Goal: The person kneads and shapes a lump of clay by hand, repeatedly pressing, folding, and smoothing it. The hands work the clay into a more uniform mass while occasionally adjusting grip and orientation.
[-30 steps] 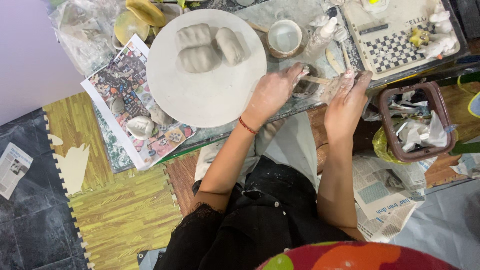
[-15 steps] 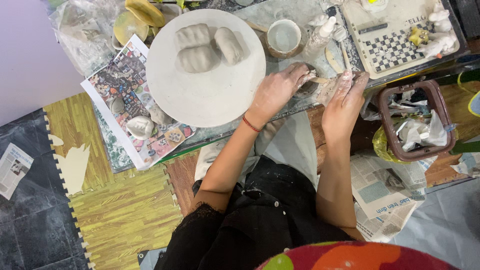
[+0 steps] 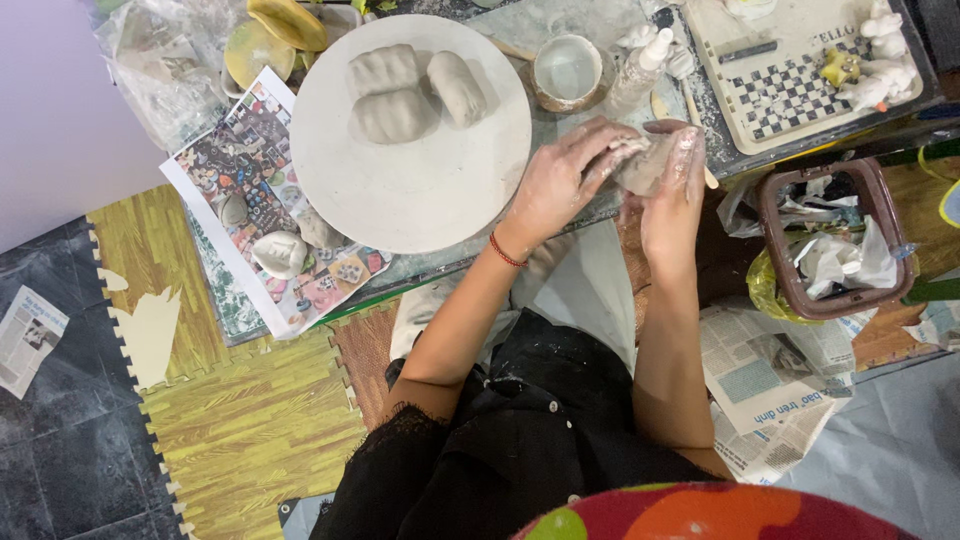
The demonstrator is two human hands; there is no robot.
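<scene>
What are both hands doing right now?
Left hand: closed over a lump of grey clay.
Right hand: cupped around the same lump, holding it.

Three grey clay lumps sit on the upper part of a round white board at upper centre. Right of it stands a small ceramic water bowl; further right, a checkered tray. Below the tray, a brown plastic basket.

Grey clay lump (wet, rounded); pressed between both hands
</scene>
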